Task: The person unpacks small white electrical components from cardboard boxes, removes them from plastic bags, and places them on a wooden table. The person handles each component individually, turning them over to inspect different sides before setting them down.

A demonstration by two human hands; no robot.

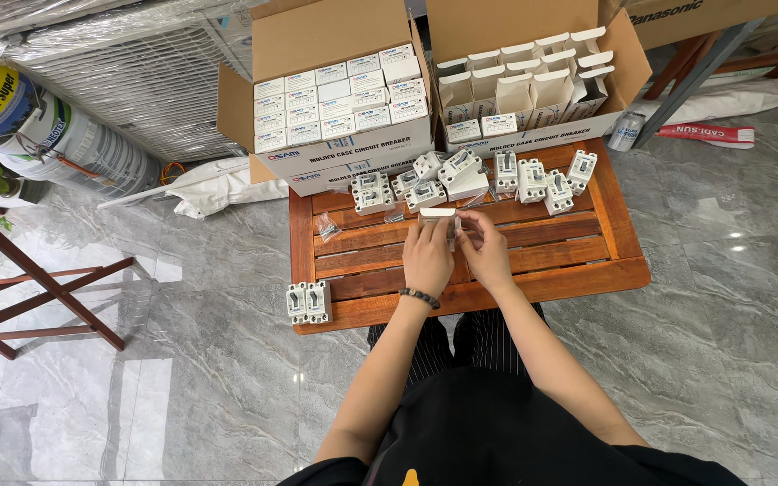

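Wood: slatted red-brown surface (497, 274), low, just ahead of the seated person's knees.
Left hand (427, 256): grip closed on the left end of a small white carton (438, 214); beaded band at the wrist.
Right hand (488, 252): fingers pinched at the carton's right side, seemingly working a flap; the detail is too small to be sure.
Pose: both forearms reach forward, hands meeting mid-surface so the carton sits steady between them.
Breakers (497, 175): loose white units along the far edge, within reach.
Pair (308, 302): two breakers at the near left corner, set apart.
Far boxes: left box (339, 90) packed with closed cartons, right box (533, 76) with open ones.
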